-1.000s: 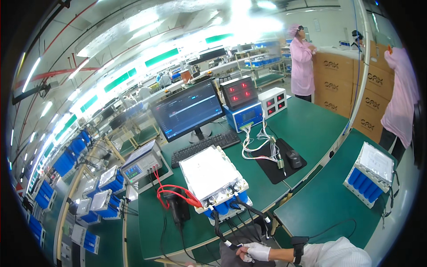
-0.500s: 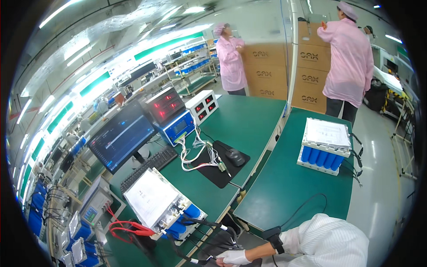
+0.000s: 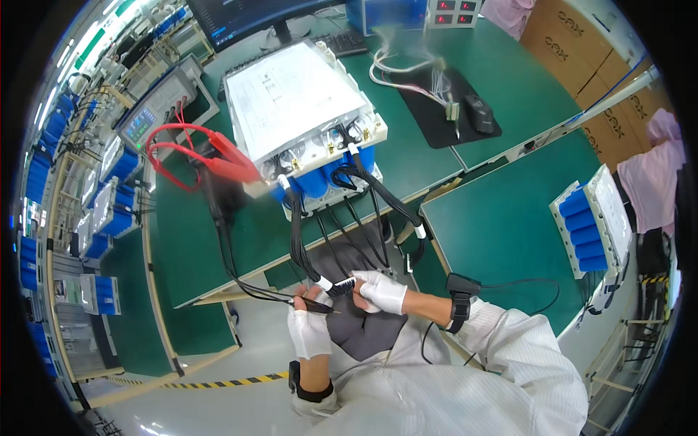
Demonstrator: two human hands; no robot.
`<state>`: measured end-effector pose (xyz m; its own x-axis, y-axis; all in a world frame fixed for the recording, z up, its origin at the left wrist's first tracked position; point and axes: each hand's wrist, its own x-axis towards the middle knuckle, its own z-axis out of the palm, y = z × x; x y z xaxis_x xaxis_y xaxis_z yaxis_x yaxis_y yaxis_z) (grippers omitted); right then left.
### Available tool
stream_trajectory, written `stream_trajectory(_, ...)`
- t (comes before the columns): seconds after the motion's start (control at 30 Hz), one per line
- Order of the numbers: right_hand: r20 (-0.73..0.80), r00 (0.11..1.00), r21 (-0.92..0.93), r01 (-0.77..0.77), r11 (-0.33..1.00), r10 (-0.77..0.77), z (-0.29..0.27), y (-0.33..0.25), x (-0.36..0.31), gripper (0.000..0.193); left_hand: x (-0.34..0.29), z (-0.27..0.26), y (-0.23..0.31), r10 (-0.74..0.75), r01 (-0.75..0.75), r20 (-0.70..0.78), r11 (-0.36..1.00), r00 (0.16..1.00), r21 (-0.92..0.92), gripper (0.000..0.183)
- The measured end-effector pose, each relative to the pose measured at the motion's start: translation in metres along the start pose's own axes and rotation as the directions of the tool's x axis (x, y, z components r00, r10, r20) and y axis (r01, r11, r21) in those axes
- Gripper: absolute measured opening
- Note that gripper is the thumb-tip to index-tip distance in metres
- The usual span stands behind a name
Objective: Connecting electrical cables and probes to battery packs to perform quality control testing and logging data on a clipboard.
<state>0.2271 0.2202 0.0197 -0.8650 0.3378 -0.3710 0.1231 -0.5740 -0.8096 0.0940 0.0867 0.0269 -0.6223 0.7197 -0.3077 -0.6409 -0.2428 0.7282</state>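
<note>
A battery pack (image 3: 320,182) of blue cells, with papers (image 3: 291,102) on top, sits at the green bench's front edge. Black cable bundles hang from it toward my lap. In my left hand (image 3: 310,330), closed and partly gloved in white, is a black test probe (image 3: 318,307) with a thin pointed tip. My right hand (image 3: 382,292), also in a white glove, pinches a black connector (image 3: 340,286) at the end of one bundle. The probe tip lies just below the connector; whether they touch I cannot tell. Red clip leads (image 3: 225,156) reach the pack's left side.
A meter (image 3: 149,120) with a lit screen stands left of the pack. Behind are a monitor (image 3: 243,22) and keyboard (image 3: 342,43). A mouse (image 3: 478,114) rests on a black pad, beside white wiring. On the right bench (image 3: 502,225) stands another blue-celled pack (image 3: 585,229).
My view has swung down toward my lap. The left hand has come into view with the probe, beside the right hand at the cable end.
</note>
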Motion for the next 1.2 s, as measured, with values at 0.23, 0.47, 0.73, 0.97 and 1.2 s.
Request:
stream_trajectory(0.23, 0.024, 0.998, 0.106, -0.058, 0.993, 0.056, 0.012, 0.002, -0.007, 0.026, -0.001, -0.011, 0.000, -0.006, 0.006, -0.009, 1.000, 1.000, 0.009, 0.039)
stream_trajectory(0.47, 0.141, 0.982, 0.088, -0.136, 0.987, 0.123, 0.016, -0.014, -0.012, 0.011, -0.003, -0.014, 0.005, -0.021, 0.023, 0.048, 0.999, 0.999, -0.038, 0.043)
stream_trajectory(0.73, 0.228, 0.943, 0.071, -0.265, 0.962, 0.243, 0.004, -0.022, -0.011, 0.014, 0.001, -0.014, -0.002, -0.023, 0.024, -0.006, 0.998, 1.000, 0.055, 0.053)
stream_trajectory(0.97, 0.056, 0.998, -0.037, -0.020, 0.999, 0.022, 0.002, 0.005, 0.002, 0.025, 0.001, -0.015, -0.003, 0.027, -0.024, -0.032, 0.997, 0.999, 0.071, 0.047)
stream_trajectory(1.2, 0.089, 0.996, 0.010, -0.031, 0.999, 0.030, 0.014, -0.002, -0.006, 0.023, -0.003, -0.017, -0.001, 0.008, -0.003, -0.033, 0.990, 0.999, 0.141, 0.048)
